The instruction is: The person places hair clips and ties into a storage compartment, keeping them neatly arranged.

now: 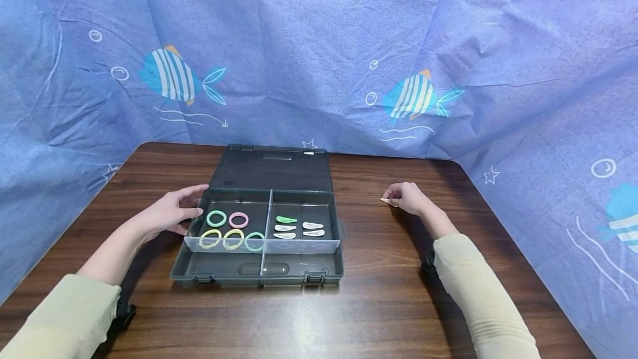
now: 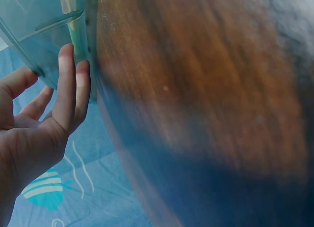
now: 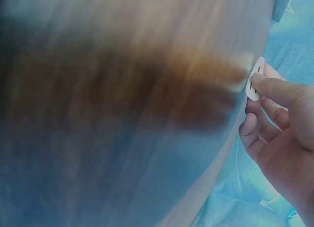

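Observation:
Between my hands lies a dark translucent divided box (image 1: 216, 280), its lid (image 1: 279, 173) laid back away from me. Several hair ties, among them a green one (image 1: 216, 219), a pink one (image 1: 238, 220) and a yellow one (image 1: 210, 239), lie in its back left compartment. A green snap hair clip (image 1: 286, 219) and several white ones (image 1: 313, 225) lie in rows in the back right compartment. My left hand (image 1: 161, 214) touches the box's left side with fairly straight fingers. Right of the box, my right hand (image 1: 410, 199) pinches a white snap hair clip (image 3: 255, 79) between thumb and fingers.
The box stands on a dark wooden table (image 1: 319, 326), left of its middle. Two front compartments (image 1: 219, 265) run along the latch side. A blue curtain (image 1: 319, 43) printed with fish hangs behind the table and at both sides.

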Demonstrator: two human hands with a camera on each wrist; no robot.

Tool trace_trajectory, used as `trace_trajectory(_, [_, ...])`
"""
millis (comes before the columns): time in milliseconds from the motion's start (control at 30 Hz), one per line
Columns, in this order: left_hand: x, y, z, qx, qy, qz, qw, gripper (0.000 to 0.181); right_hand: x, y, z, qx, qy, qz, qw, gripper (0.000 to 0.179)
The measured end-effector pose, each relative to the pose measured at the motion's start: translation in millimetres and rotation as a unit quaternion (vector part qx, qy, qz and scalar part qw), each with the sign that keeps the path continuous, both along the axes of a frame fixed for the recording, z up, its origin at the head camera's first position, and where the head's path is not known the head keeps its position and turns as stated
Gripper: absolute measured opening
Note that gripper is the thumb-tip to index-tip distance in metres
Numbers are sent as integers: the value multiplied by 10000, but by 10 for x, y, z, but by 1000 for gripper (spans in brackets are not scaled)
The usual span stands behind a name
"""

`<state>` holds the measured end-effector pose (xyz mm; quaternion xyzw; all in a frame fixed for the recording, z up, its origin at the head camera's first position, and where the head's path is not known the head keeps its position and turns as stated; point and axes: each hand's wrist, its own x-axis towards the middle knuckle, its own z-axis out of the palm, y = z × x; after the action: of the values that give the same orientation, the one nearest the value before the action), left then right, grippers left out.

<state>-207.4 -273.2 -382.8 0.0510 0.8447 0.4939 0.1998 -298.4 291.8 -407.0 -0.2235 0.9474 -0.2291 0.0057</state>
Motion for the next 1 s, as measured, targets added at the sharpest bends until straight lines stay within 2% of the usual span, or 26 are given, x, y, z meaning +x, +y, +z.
trace_trajectory(267, [2,0,1,-14,8,1,10000,69,33,-38,97,-114,-48,5,9999,11])
trace_trajectory(633, [4,12,3,-22,-17,3,10000,70,90,-165,261,-137,497,238,9984,8])
trace_trajectory(1000, [11,24,19,7,-16,24,10000,69,173,-387,465,-437,617,323,9966,8])
